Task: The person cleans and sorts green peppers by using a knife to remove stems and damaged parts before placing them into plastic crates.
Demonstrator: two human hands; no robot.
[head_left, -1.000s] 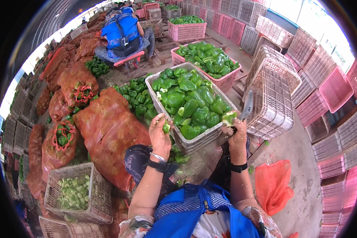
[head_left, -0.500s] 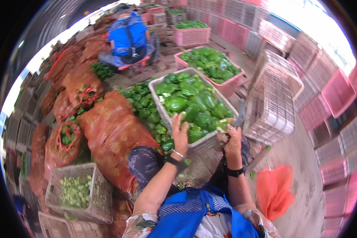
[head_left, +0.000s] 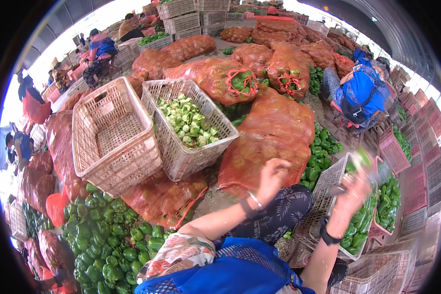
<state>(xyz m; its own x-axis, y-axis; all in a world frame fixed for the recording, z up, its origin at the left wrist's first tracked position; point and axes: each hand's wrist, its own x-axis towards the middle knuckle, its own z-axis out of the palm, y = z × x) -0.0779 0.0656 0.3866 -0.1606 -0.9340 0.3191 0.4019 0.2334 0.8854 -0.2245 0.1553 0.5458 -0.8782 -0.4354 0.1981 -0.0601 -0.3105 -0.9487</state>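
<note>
I think the work here is cleaning peppers, and the step looks like taking out a core, though blur makes that hard to be sure of. The right hand (head_left: 352, 192) pinches a small, blurry, green and pale pepper piece (head_left: 361, 159) at its fingertips, on the far side of the hand. A short, dark, thin thing (head_left: 337, 190) shows by its left side; it could be a knife handle, but I cannot tell. The left hand (head_left: 271, 182) has its fingers bent, and I cannot tell if anything is in them. It is in front of a big red mesh sack (head_left: 269, 132), well apart from the pepper piece, which is to its right. Close to the right hand is a gray plastic crate (head_left: 324, 192) full of shiny green bell peppers (head_left: 357, 230). Far to the left of the left hand, a pale gray plastic crate with holes (head_left: 196, 159) holds pale green pepper cores (head_left: 188, 120). The next move seems to call for a firm pinch on the piece and careful fingers, in case there is a blade.
</note>
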